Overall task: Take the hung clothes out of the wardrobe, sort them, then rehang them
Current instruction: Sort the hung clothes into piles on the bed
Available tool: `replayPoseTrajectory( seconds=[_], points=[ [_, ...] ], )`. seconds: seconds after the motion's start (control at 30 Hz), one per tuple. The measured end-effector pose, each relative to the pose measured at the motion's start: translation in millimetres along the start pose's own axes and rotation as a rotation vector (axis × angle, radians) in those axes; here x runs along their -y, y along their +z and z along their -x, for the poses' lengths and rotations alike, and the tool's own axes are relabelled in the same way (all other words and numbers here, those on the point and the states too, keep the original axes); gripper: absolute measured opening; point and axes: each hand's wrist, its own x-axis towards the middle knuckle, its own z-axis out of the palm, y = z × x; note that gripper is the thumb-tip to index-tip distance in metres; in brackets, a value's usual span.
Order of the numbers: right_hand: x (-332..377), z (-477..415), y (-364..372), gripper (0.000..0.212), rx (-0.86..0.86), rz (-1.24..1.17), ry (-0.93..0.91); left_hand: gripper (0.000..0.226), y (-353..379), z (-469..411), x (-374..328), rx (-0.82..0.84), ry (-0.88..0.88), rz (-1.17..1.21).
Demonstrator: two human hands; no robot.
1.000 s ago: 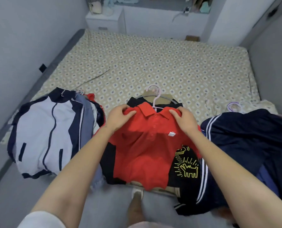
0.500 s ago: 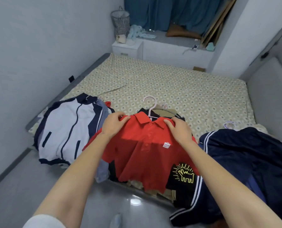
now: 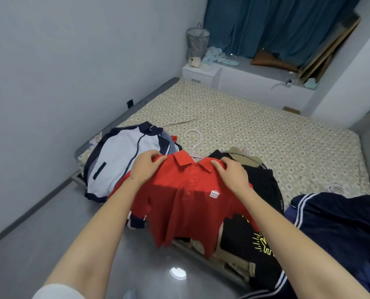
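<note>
We have both hands on the red polo shirt (image 3: 186, 203), which sits near the middle of the view at the near edge of the bed (image 3: 255, 130). Our left hand (image 3: 146, 167) grips the shirt's shoulder at ten o'clock from its buttons, fingers curled over the cloth. Our right hand (image 3: 231, 175) grips the other shoulder at two o'clock in the same way. The shirt is on a pale pink hanger (image 3: 193, 143), whose hook stands up out of the collar at twelve o'clock. The hem hangs past the bed's edge above the grey floor (image 3: 39, 244) (whether the shirt rests on the clothes under it or is held clear of them, we cannot tell).

At nine o'clock from the shirt lies a white-and-navy jacket (image 3: 119, 160), just beside our left hand. At three o'clock a black garment (image 3: 264, 182) lies with a khaki one (image 3: 240, 154) at its top edge. At five o'clock a black T-shirt with a yellow print (image 3: 244, 240) hangs over the bed's edge, partly covered by the red shirt. Farther out at four o'clock is a navy garment with white stripes (image 3: 341, 229), with a second hanger (image 3: 336, 187) just above it. Beyond the bed, at one o'clock of the whole view, hangs a blue curtain (image 3: 277, 24), with a mesh basket (image 3: 197, 43) at twelve.
</note>
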Motion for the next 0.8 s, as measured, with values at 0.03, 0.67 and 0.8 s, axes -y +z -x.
replayPoseTrajectory(
  seconds=[0.03, 0.67, 0.8],
  points=[
    [11, -1, 8, 0.044, 0.000, -0.002, -0.004, 0.024, -9, -1, 11, -0.005, -0.009, 0.002],
    [252, -54, 157, 0.047, 0.074, -0.102, 0.059, 0.020, -211, -83, 199, -0.055, -0.018, 0.025],
    [283, -80, 171, 0.050, 0.031, -0.126, 0.052, 0.018, -228, -113, 217, -0.142, 0.009, 0.042]
  ],
)
